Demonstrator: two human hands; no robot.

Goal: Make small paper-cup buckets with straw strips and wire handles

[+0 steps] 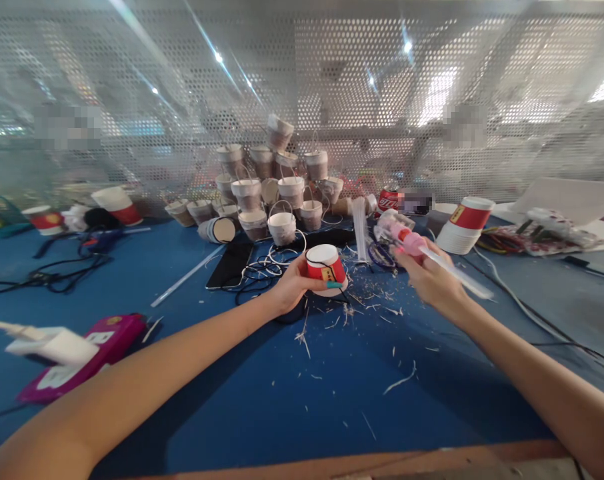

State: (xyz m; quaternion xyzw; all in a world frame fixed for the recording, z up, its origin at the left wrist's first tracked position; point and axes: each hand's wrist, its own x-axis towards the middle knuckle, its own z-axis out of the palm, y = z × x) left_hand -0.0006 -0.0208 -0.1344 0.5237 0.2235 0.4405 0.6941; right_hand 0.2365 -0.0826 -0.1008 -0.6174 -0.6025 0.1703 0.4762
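A red and white paper cup [324,267], bottom end up, is held by my left hand [298,283] near the middle of the blue table [262,413]. A black cord runs across the cup and my fingers. To its right my right hand [427,277] is wrapped round a pink hot glue gun [412,243], blurred by motion, with a clear glue stick [465,280] sticking out of its rear. The gun is apart from the cup. Behind the cup lie tangled white and black cords [262,267].
Several small cups with handles [291,190] are piled at the back. A black phone [231,265] lies left of centre, a purple power strip [105,343] at the left. Stacked red and white cups [466,225] and a cola can [388,200] stand at the right. Scraps litter the front.
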